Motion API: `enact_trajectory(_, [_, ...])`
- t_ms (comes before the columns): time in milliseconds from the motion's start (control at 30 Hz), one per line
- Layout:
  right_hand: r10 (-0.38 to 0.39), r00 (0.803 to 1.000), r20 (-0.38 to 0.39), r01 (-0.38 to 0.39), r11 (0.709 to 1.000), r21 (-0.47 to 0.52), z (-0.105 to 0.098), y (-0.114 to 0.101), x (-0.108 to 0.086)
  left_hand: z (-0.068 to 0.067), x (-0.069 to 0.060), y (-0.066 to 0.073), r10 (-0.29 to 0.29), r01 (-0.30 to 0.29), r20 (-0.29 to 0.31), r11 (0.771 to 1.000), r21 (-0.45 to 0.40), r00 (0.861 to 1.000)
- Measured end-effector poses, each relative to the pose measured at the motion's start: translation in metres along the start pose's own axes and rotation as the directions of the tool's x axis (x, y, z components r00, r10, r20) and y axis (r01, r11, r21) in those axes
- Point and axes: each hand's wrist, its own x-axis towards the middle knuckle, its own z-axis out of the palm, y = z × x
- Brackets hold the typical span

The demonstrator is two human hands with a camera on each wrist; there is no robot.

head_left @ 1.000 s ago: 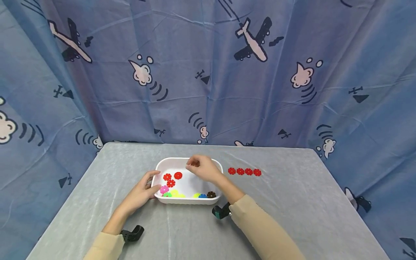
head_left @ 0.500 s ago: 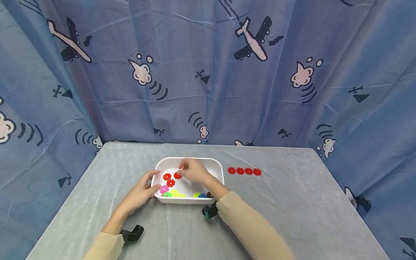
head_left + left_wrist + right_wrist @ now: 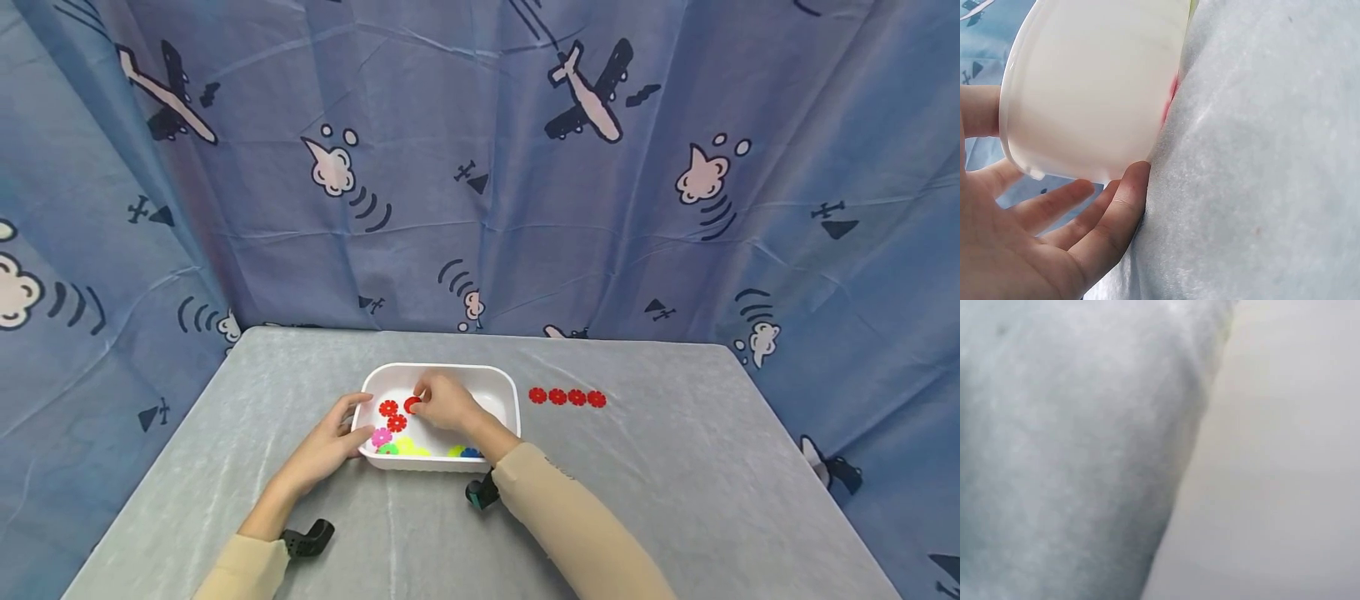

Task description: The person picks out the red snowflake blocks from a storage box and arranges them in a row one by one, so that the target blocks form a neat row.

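A white plastic tray (image 3: 480,462) stands on the table, holding several notched plastic discs. My left hand (image 3: 324,442) grips its left end. The left wrist view shows the fingers (image 3: 1110,231) spread at the rim and lower wall of the tray (image 3: 1091,94). Inside the tray, my right hand (image 3: 448,403) has its thumb and fingers curled down onto a red snowflake disc (image 3: 410,405), partly covering it. Two more red discs (image 3: 397,423) lie just left of it. The right wrist view shows only the tray wall (image 3: 1272,456) and cloth, not the hand.
Right of the tray, several red discs (image 3: 557,397) lie in a row on the grey cloth (image 3: 660,467). Pink (image 3: 381,437), green, yellow (image 3: 407,447) and blue (image 3: 470,452) discs lie along the tray's near side. A patterned curtain (image 3: 480,167) hangs behind the table.
My right hand has moved left and down inside the tray until its fingertips meet the red disc. The left hand keeps its place on the tray.
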Motion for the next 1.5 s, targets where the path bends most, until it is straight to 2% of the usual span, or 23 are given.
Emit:
enact_trajectory(467, [0.041,0.999,-0.009,-0.042,0.997,-0.072,0.009,-0.001,0.002,0.0,0.0,0.0,0.005,-0.005,-0.002,1.0,0.005,1.0])
enact_trajectory(700, [0.04,0.999,-0.001,-0.04,0.994,-0.098,0.012,0.001,0.003,0.0,0.0,0.0,0.013,-0.013,-0.001,1.0,0.006,1.0])
enact_trajectory(1167, [0.018,1.0,-0.009,-0.019,0.999,-0.038,0.008,0.003,0.002,0.0,0.001,-0.001,0.006,-0.006,-0.012,1.0,0.03,1.0])
enact_trajectory(1500, [0.039,0.999,-0.025,-0.039,0.999,0.007,0.007,0.002,-0.001,0.0,0.0,0.0,0.002,-0.002,-0.007,1.0,0.026,1.0])
